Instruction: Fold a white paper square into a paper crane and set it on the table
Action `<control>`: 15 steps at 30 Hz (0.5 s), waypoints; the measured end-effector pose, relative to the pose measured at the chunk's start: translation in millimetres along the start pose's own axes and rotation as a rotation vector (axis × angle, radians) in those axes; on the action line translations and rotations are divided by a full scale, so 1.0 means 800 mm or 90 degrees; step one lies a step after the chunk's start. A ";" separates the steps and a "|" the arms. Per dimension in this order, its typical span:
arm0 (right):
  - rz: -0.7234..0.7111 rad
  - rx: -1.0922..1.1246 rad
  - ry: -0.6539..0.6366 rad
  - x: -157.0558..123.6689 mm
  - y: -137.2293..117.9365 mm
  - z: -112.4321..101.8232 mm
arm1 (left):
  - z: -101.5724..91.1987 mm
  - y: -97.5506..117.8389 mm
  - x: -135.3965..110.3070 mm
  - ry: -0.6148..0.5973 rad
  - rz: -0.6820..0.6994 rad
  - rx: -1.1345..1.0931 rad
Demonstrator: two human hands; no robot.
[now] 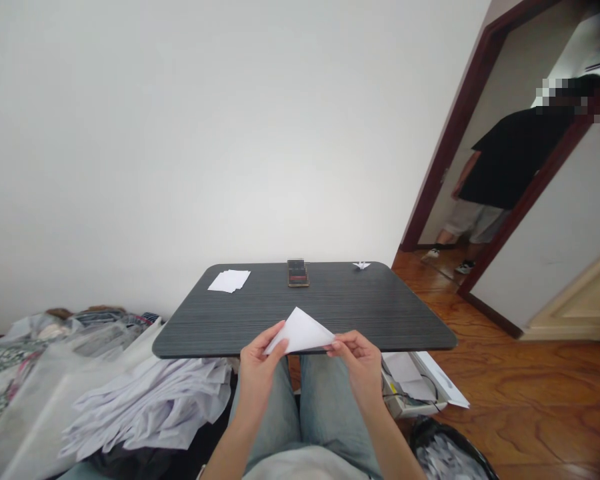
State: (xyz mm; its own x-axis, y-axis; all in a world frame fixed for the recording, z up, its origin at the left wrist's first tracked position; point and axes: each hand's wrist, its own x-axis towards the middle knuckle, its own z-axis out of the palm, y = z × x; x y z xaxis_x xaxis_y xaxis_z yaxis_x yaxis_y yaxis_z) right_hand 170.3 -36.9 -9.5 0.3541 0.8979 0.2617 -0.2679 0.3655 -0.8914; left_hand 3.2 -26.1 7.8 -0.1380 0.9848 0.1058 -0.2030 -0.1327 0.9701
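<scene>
Plain white wall (230, 133) fills most of the view, and before it stands a dark, wood-grained surface (305, 319) with rounded corners. At its near edge, the 2 hands of the person are holding up a white sheet of paper (300, 333), folded into a triangle whose peak points away from the body. Both forearms come up from the bottom of the view and are slightly bent inwards at the wrists. The left hand (261, 355) grips the left part of the paper, with the thumb laid on its front and the fingers along the left edge. The right hand (356, 355) pinches the right corner between thumb and fingertips.

Farther on the surface are 3 things: at left a small stack of white sheets (229, 281), near the middle of the far side a phone (299, 277), and at the far right a small folded paper figure (361, 265).

To the left of the surface lies a heap of white cloth (155, 403). At right, on the wooden floor (545, 383), are a box (415, 402) with papers and cables and a black bag (423, 433) with pale scraps. Behind the doorway (453, 140) stands another person in a black shirt (513, 160).
</scene>
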 end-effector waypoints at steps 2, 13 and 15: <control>-0.003 -0.010 -0.006 0.000 0.000 -0.001 | 0.000 0.000 0.000 0.001 -0.006 -0.002; 0.020 -0.094 -0.022 0.006 0.004 -0.010 | -0.006 0.000 0.005 -0.093 0.035 0.057; 0.027 -0.102 -0.037 0.006 0.002 -0.011 | -0.008 0.004 0.007 -0.146 0.026 0.080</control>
State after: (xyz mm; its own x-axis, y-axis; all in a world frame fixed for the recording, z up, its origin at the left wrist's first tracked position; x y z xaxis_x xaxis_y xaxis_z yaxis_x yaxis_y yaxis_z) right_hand 179.2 -34.3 -12.5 0.2912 0.9261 0.2397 -0.1333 0.2874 -0.9485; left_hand -4.5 -21.5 10.3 0.0820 0.9807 0.1774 -0.0775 -0.1711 0.9822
